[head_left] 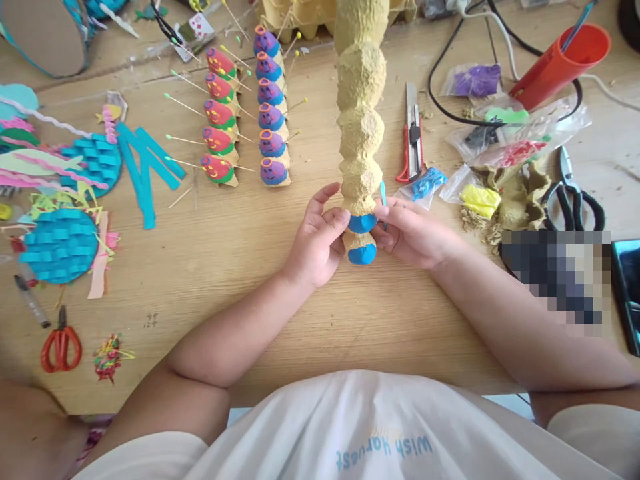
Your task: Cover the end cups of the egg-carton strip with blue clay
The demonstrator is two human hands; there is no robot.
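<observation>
A long strip of egg-carton cups (pixel 361 127) runs from the top of the view down to my hands. The two cups nearest me carry blue clay (pixel 362 254) on their faces; the others are bare. My left hand (pixel 316 243) grips the strip's near left edge, thumb at the second cup and index finger raised. On the other side, my right hand (pixel 413 230) is closed around a thin teal stick (pixel 383 193), its thumb tip against the blue of the second cup. Most of the stick is hidden by the fingers.
Two finished caterpillars, a red-faced one (pixel 219 113) and a purple-faced one (pixel 271 107), lie left of the strip. A box cutter (pixel 412 137), bagged blue clay (pixel 427 184), yellow clay (pixel 480 200), black-handled scissors (pixel 570 193) and a tilted red cup (pixel 563 67) lie right.
</observation>
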